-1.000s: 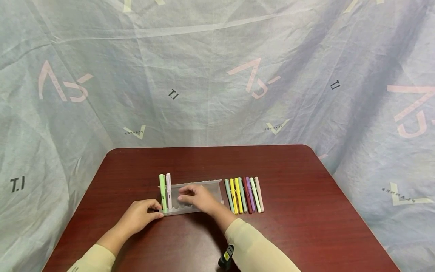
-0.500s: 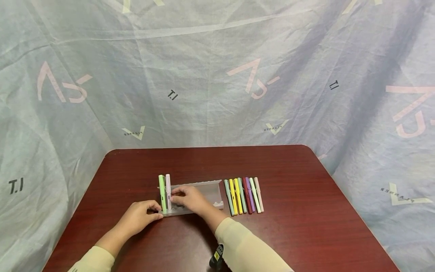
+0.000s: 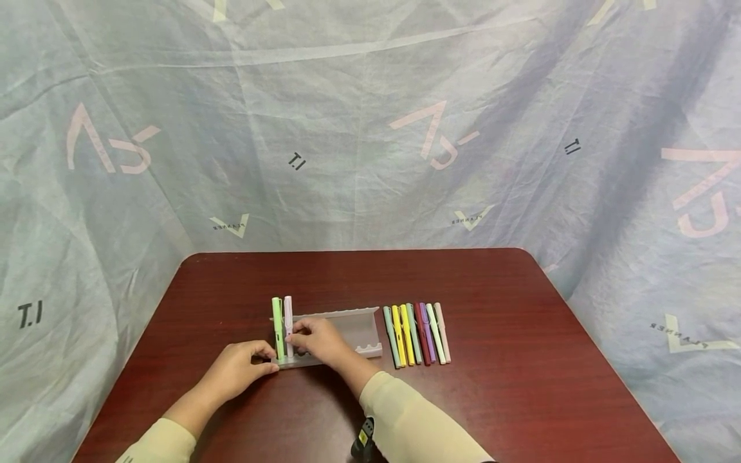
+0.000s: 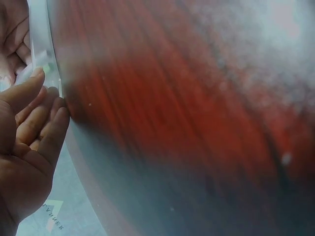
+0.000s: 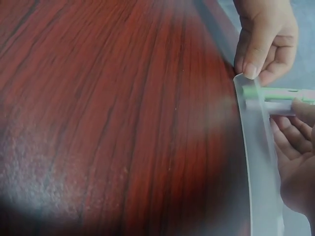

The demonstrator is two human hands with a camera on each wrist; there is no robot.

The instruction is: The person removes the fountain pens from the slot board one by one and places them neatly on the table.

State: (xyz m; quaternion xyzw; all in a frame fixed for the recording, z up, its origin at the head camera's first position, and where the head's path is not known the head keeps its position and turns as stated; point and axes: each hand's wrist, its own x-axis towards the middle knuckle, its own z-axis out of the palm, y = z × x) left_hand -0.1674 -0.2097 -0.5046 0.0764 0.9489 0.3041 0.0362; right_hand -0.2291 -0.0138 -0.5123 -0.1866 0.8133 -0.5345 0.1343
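Note:
A clear plastic pen tray [image 3: 360,329] with notched edges lies on the table. In its left end a light green pen [image 3: 278,325] and a pale pink pen [image 3: 288,310] lie side by side. My left hand [image 3: 234,368] holds the tray's near left corner between thumb and fingers; the right wrist view shows that thumb against the tray's end [image 5: 258,162]. With thumb and fingers my right hand [image 3: 325,341] pinches the pale pink pen partway down its length. The right hand covers part of the tray's middle.
To the right of the tray lies a row of several pens [image 3: 411,334] in grey-green, yellow, dark red, purple, white and pink. They rest on the dark red wooden table [image 3: 521,379]. A printed grey cloth [image 3: 359,128] hangs behind and at the sides.
My right hand has moved left over the tray to the pale pink pen and now pinches it. My left hand stays at the tray's corner.

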